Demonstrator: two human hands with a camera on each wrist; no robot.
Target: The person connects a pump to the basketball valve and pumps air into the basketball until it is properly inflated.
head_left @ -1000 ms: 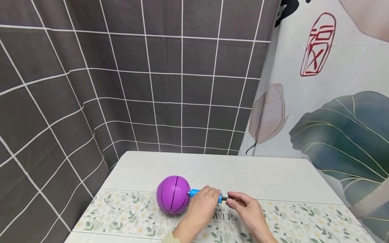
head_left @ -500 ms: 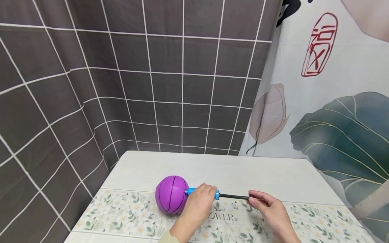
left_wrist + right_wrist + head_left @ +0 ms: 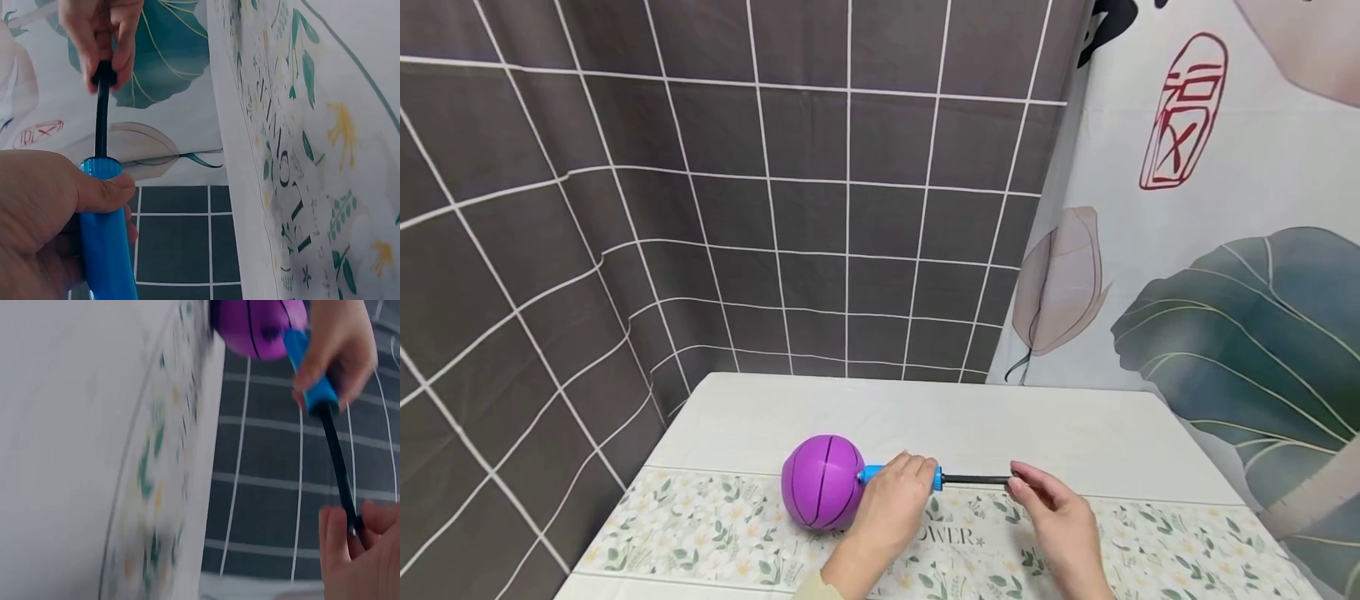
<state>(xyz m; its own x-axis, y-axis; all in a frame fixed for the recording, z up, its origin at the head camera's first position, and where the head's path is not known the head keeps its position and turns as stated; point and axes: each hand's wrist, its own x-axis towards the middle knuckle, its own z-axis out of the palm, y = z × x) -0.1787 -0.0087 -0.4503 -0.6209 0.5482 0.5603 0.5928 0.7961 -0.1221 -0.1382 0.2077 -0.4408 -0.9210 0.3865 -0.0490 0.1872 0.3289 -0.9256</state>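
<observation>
A purple ball [image 3: 823, 483] with black seam lines, like a small basketball, is joined on its right side to a blue hand pump [image 3: 106, 250]. My left hand [image 3: 891, 504] grips the pump's blue barrel, fingers wrapped round it and the thumb near its ribbed collar. Out of the barrel runs a long black rod [image 3: 973, 479], pulled well out to the right. At the rod's outer end my right hand [image 3: 1060, 517] pinches the black handle [image 3: 104, 74] between thumb and fingers. The needle joint at the ball is too small to make out fully.
Under the ball and hands lies a white tablecloth [image 3: 925, 417] with a floral band and printed letters. A dark curtain [image 3: 805, 217] with a white grid hangs behind and to the left. On the right hangs a pale leaf-patterned cloth [image 3: 1120, 250].
My right hand has moved right, drawing the black rod far out of the blue barrel; in the last half second it barely shifts. Ball and left hand have slid slightly left.
</observation>
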